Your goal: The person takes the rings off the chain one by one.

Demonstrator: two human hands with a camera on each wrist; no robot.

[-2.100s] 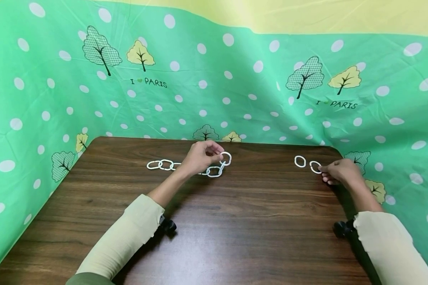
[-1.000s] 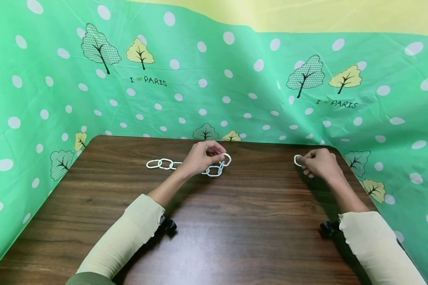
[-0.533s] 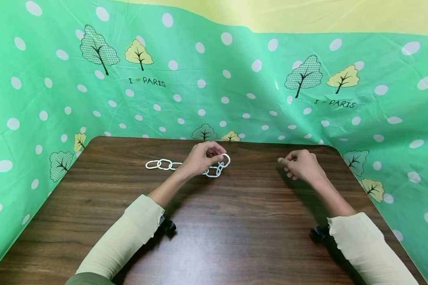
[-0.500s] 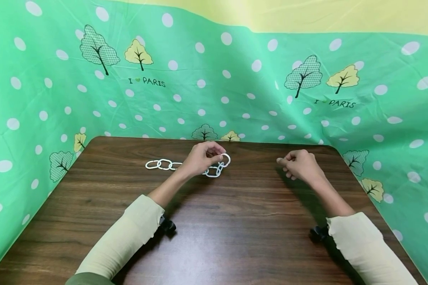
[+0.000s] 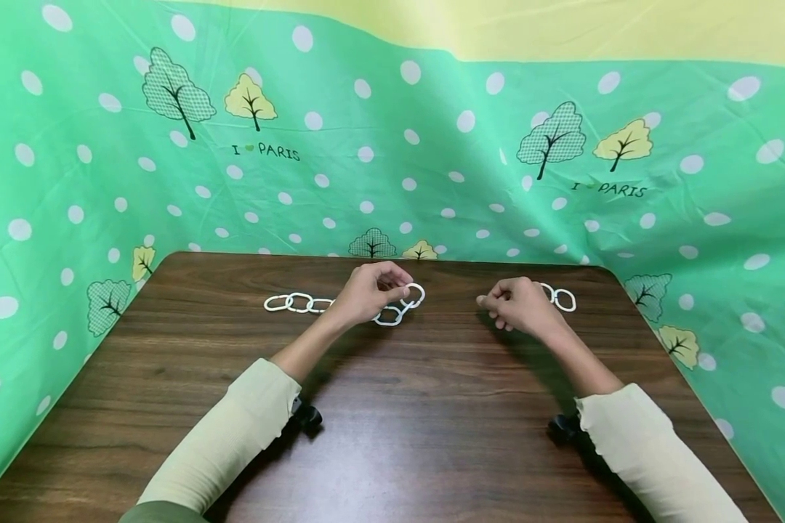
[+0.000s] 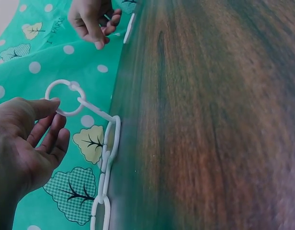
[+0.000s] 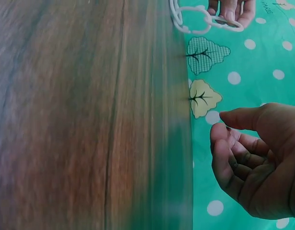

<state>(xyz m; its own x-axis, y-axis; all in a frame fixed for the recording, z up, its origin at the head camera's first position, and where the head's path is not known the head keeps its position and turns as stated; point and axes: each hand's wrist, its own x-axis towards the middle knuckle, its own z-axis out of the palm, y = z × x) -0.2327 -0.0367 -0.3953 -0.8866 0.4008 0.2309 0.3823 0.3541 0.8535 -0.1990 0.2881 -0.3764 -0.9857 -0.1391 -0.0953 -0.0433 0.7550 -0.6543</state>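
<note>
Insp. note: principal change is in R hand point(image 5: 522, 305). Approx 2 secs ago it's out at far R, fingertips at one of the two loose links point(image 5: 565, 290); now it's shifted inward, btwn those links and the chain point(image 5: 310, 305). Fingers loosely curled, thumb near index w/ a gap; no link visible in grasp in either wrist view. Loose links now show on far side of R hand, one partly covered by it; whether they touch each other, can't tell.

L hand point(image 5: 364, 294) pos. unchanged: thumb and fingertips pinch the end link point(image 6: 61, 80), held up w/ next link slanting down from it to the rest of chain. Chain lies along rear of tabletop point(image 5: 445, 378), middle section hidden behind L hand, link count n/a.

Assessment: change confined to R hand pos.; gap btwn hands reduced, chain apparently unaltered, both loose links separate from it, R fingers judged unloaded
</note>
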